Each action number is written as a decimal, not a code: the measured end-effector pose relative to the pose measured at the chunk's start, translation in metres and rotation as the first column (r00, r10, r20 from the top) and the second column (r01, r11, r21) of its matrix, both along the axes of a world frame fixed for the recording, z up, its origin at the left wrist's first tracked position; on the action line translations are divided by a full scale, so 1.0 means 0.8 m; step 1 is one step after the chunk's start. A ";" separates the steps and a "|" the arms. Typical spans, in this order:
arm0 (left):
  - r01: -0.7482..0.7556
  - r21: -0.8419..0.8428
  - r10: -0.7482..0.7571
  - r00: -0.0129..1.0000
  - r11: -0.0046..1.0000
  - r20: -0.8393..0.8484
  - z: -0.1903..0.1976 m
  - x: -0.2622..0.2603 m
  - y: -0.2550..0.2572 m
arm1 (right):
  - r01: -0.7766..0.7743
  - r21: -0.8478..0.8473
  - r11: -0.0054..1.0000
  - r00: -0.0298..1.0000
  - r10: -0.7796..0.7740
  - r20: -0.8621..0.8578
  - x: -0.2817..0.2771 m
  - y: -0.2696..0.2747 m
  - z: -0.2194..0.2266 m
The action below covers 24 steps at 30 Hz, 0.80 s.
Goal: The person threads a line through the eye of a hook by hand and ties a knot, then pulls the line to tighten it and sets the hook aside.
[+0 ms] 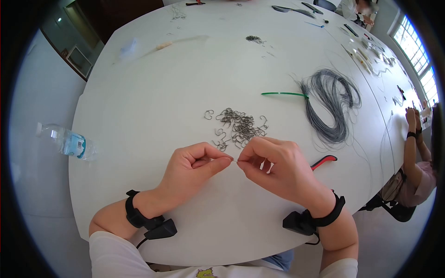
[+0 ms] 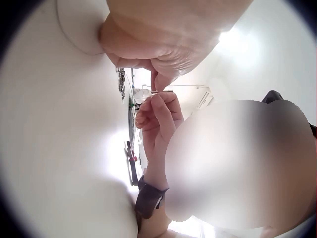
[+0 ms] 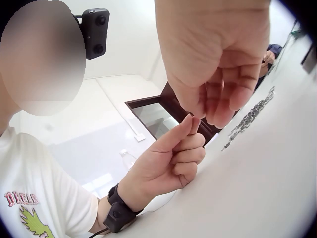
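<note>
Near the front of the white table (image 1: 153, 111), the left hand (image 1: 192, 169) and right hand (image 1: 280, 169) meet fingertip to fingertip. Each pinches thumb against index finger on something tiny and thin between them, too small to identify. Just beyond the fingertips lies a pile of small bent metal hooks (image 1: 243, 126). The left wrist view shows the left hand (image 2: 163, 39) close up, with the right hand (image 2: 161, 119) below it. In the right wrist view the right hand (image 3: 218, 59) hangs above the left hand (image 3: 171, 161), their tips nearly touching.
Right of the pile lies a grey strand bundle (image 1: 327, 111) with a green tie (image 1: 283, 93). A red-handled tool (image 1: 324, 161) sits beside the right hand. A plastic bottle (image 1: 74, 144) is at the left edge. Another small pile (image 1: 253, 39) lies farther back; another person's arms (image 1: 412, 139) are at right.
</note>
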State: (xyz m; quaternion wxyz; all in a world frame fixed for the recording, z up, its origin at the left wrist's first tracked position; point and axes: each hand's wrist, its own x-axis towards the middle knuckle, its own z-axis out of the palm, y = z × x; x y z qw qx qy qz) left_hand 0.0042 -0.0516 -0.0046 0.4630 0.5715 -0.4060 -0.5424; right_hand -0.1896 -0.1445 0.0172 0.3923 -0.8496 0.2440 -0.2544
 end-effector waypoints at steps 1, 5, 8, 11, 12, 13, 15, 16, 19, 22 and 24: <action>-0.011 -0.040 0.010 1.000 0.999 -0.022 0.000 0.000 0.000 | -0.008 0.019 1.000 1.000 0.008 -0.013 -0.001 -0.001 0.001; -0.017 -0.114 0.008 0.997 0.993 -0.080 -0.006 0.005 0.001 | -0.012 0.026 1.000 0.997 0.014 -0.082 -0.010 -0.012 0.007; -0.021 -0.061 0.014 0.994 0.998 -0.107 -0.001 0.004 0.001 | 0.071 0.038 0.997 0.995 -0.068 -0.075 -0.013 -0.019 0.012; -0.021 -0.005 0.020 0.990 1.000 -0.142 0.003 0.003 0.001 | 0.045 0.045 0.998 0.997 -0.042 -0.064 -0.011 -0.013 0.016; -0.023 -0.006 0.022 0.990 1.000 -0.141 0.002 0.003 0.001 | 0.043 0.045 0.998 0.997 -0.040 -0.063 -0.009 -0.010 0.014; -0.018 -0.031 0.015 0.995 0.999 -0.094 -0.001 0.004 0.001 | 0.028 0.037 0.999 0.997 -0.026 -0.066 -0.006 -0.006 0.011; -0.013 -0.055 0.010 0.999 0.998 -0.046 -0.002 0.005 0.001 | 0.012 0.032 0.999 0.998 -0.009 -0.069 -0.002 -0.003 0.005; -0.007 -0.031 0.006 1.000 0.999 -0.020 -0.001 0.005 0.001 | -0.003 0.028 1.000 0.999 0.004 -0.052 0.000 -0.002 0.002; 0.007 -0.016 -0.007 1.000 1.000 0.018 -0.002 0.005 0.001 | -0.025 0.031 0.999 0.999 0.026 -0.037 -0.001 -0.003 0.003; 0.005 -0.007 -0.005 1.000 1.000 0.006 0.000 0.005 0.002 | -0.050 0.049 0.998 0.996 0.054 -0.069 -0.005 -0.007 0.011; 0.007 0.008 -0.007 1.000 1.000 -0.014 -0.001 0.003 0.002 | -0.057 0.058 0.997 0.993 0.062 -0.096 -0.013 -0.014 0.017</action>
